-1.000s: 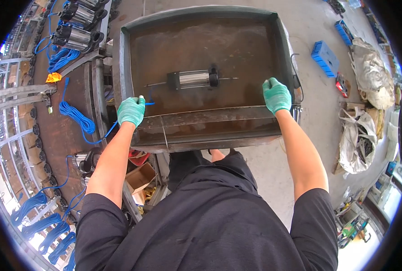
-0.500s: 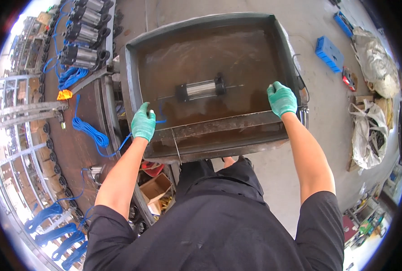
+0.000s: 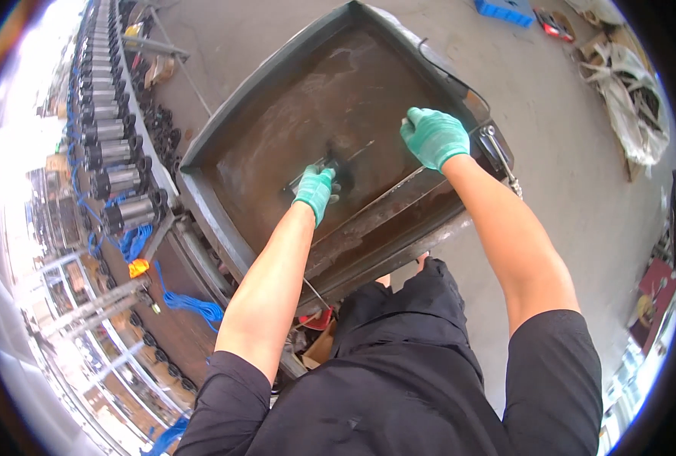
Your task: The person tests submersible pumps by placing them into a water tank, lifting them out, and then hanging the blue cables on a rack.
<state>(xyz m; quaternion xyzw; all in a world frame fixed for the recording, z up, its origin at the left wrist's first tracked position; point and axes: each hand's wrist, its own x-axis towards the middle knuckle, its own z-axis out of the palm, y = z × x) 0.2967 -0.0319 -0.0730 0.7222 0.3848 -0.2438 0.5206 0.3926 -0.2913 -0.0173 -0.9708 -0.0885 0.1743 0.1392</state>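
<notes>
A dark metal tank (image 3: 218, 222) of brownish water lies before me. In the water is a steel cylindrical motor (image 3: 324, 163), with a thin shaft (image 3: 359, 150) pointing to the far right. My left hand (image 3: 315, 190), in a green glove, is closed around the motor and covers most of it. My right hand (image 3: 435, 138), gloved alike, hovers above the tank's right part with its fingers curled in, and nothing shows in them. A flat bar (image 3: 368, 211) crosses the tank on its near side.
At the left, a long row of similar steel motors (image 3: 108, 158) lines a rack, with blue cable (image 3: 190, 304) coiled on a brown bench. A metal fitting (image 3: 500, 156) sits on the tank's right edge. White sacks (image 3: 631, 99) and a blue crate (image 3: 505, 11) lie on the floor at right.
My left hand has left the tank's near left side and reached in to the motor. The right hand has come off the right side, and the whole view has turned.
</notes>
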